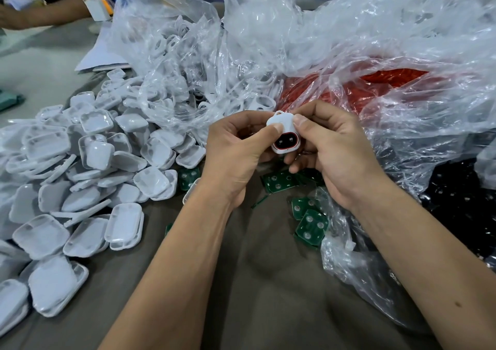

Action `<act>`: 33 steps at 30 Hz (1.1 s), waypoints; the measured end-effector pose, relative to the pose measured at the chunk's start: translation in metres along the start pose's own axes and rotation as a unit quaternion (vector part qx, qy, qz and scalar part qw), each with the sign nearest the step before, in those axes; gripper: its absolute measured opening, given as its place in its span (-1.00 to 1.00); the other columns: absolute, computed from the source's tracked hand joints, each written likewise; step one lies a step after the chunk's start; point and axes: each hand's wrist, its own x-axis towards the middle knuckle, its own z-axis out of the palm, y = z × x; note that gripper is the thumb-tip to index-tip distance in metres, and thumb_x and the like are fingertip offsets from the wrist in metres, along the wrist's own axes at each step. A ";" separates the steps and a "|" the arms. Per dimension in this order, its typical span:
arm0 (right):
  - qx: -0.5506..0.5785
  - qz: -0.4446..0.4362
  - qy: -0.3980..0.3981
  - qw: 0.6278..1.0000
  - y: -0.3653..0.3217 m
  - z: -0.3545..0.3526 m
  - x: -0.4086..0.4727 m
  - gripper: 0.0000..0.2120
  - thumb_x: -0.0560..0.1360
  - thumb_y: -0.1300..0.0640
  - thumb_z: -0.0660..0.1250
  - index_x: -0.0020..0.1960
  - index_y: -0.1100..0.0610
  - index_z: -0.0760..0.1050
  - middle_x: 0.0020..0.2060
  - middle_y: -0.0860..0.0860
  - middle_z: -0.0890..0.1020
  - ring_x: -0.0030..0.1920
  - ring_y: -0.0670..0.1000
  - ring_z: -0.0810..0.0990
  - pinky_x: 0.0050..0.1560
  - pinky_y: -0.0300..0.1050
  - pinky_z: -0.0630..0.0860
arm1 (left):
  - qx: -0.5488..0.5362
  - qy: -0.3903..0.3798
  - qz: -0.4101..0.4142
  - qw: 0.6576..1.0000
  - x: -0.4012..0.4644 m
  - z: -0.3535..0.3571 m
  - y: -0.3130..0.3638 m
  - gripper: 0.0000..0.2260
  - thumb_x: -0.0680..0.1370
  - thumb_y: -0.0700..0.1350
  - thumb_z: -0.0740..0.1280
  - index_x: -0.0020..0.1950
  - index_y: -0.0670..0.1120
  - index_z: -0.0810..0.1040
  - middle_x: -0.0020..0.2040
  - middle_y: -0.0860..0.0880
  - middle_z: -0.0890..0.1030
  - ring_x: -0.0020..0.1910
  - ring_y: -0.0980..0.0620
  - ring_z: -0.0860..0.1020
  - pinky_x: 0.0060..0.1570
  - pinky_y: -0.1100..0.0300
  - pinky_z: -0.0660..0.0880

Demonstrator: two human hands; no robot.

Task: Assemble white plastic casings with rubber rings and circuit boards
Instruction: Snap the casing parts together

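Smooth white plastic casing (281, 130), rounded-square with a small loop at its top corner, held above the grey-brown table (268, 282). A red rubber ring (285, 142) frames its dark oval opening. The left hand (236, 156) and right hand (332, 151) both pinch the casing, thumbs pressed on its face, fingers curled beneath. Glossy white shells (88, 177) lie heaped at left; flat green circuit boards (311, 223) lie below; crinkled clear plastic bags (349, 54) behind.

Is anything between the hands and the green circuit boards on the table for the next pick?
Nothing visible blocks them. The green circuit boards lie bare on the table below both hands, which hold a white casing. A clear plastic bag only borders them on the right.
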 end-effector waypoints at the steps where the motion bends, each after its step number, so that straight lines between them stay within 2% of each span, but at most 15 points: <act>1: 0.000 -0.001 0.000 1.000 0.000 0.000 0.000 -0.82 0.68 0.25 0.28 -0.07 0.14 0.59 -0.26 0.15 0.66 -0.39 0.10 0.58 -0.47 -0.14 0.53 | 0.003 -0.001 -0.002 1.000 0.000 0.000 0.000 -0.94 0.52 -0.30 0.47 -0.08 -0.16 0.72 -0.19 -0.18 0.72 -0.24 -0.14 0.67 -0.09 -0.20 0.65; 3: -0.001 -0.005 -0.002 1.000 0.001 0.000 0.000 -0.82 0.68 0.24 0.30 -0.09 0.14 0.59 -0.26 0.17 0.66 -0.40 0.10 0.58 -0.48 -0.14 0.53 | 0.006 0.000 -0.001 1.000 0.000 -0.001 0.001 -0.94 0.52 -0.30 0.47 -0.08 -0.17 0.71 -0.20 -0.17 0.72 -0.26 -0.13 0.68 -0.13 -0.16 0.66; 8: -0.019 -0.016 -0.005 1.000 0.003 0.000 0.000 -0.88 0.64 0.23 0.38 -0.08 0.16 0.61 -0.27 0.14 0.69 -0.42 0.10 0.59 -0.49 -0.14 0.52 | 0.006 -0.001 0.004 1.000 -0.002 -0.001 0.000 -0.98 0.52 -0.30 0.49 -0.09 -0.20 0.71 -0.22 -0.20 0.71 -0.28 -0.18 0.68 -0.17 -0.26 0.65; 13: -0.042 -0.009 0.022 0.999 0.004 -0.003 0.005 -0.92 0.61 0.27 0.41 -0.06 0.23 0.60 -0.35 0.16 0.68 -0.49 0.06 0.55 -0.53 -0.19 0.46 | 0.003 -0.020 0.016 1.000 -0.002 -0.001 -0.001 -0.94 0.52 -0.33 0.47 -0.08 -0.20 0.72 -0.17 -0.25 0.72 -0.19 -0.22 0.71 -0.09 -0.17 0.68; 17: -0.037 0.000 0.028 0.999 0.004 -0.003 0.004 -0.89 0.61 0.30 0.40 -0.10 0.26 0.56 -0.39 0.17 0.65 -0.50 0.08 0.50 -0.55 -0.17 0.40 | 0.016 -0.016 0.017 1.000 -0.003 0.000 -0.004 -0.95 0.53 -0.34 0.46 -0.03 -0.26 0.70 -0.15 -0.28 0.71 -0.16 -0.25 0.70 -0.08 -0.18 0.68; 22: -0.008 0.013 0.031 0.999 0.002 0.000 0.002 -0.84 0.62 0.27 0.38 -0.14 0.19 0.51 -0.40 0.14 0.61 -0.52 0.03 0.48 -0.55 -0.17 0.37 | -0.004 -0.016 0.002 1.000 -0.006 0.001 -0.003 -0.91 0.55 -0.31 0.45 0.04 -0.27 0.69 -0.11 -0.26 0.72 -0.17 -0.18 0.71 -0.13 0.02 0.67; 25: -0.006 0.034 0.006 0.999 0.001 0.001 -0.001 -0.84 0.64 0.22 0.37 -0.12 0.17 0.52 -0.40 0.11 0.62 -0.48 0.02 0.50 -0.55 -0.18 0.36 | 0.000 -0.010 -0.014 1.000 -0.012 -0.002 -0.003 -0.90 0.57 -0.26 0.45 0.06 -0.22 0.70 -0.08 -0.24 0.73 -0.14 -0.14 0.71 -0.14 0.08 0.67; 29: -0.031 0.046 -0.031 0.998 -0.001 0.002 -0.004 -0.87 0.64 0.21 0.37 -0.10 0.13 0.55 -0.28 0.10 0.64 -0.39 0.03 0.55 -0.54 -0.19 0.38 | 0.029 -0.003 -0.014 0.999 -0.017 -0.010 0.000 -0.92 0.60 -0.22 0.43 0.05 -0.18 0.71 -0.04 -0.25 0.72 -0.01 -0.25 0.71 -0.01 -0.06 0.68; 31: -0.025 0.054 -0.040 0.997 -0.003 0.004 -0.005 -0.86 0.64 0.22 0.36 -0.10 0.10 0.56 -0.21 0.09 0.67 -0.32 0.05 0.60 -0.52 -0.17 0.42 | 0.049 -0.005 -0.014 0.999 -0.020 -0.015 0.005 -0.91 0.62 -0.20 0.40 0.03 -0.15 0.71 -0.06 -0.21 0.73 -0.03 -0.22 0.72 -0.05 -0.02 0.69; 33: -0.013 0.066 -0.037 0.997 -0.006 0.006 -0.006 -0.86 0.64 0.23 0.35 -0.10 0.11 0.56 -0.16 0.09 0.66 -0.24 0.06 0.64 -0.49 -0.16 0.50 | 0.062 0.005 -0.016 0.998 -0.025 -0.020 0.011 -0.88 0.64 -0.21 0.37 -0.01 -0.09 0.71 -0.10 -0.15 0.74 -0.14 -0.11 0.72 -0.13 0.07 0.68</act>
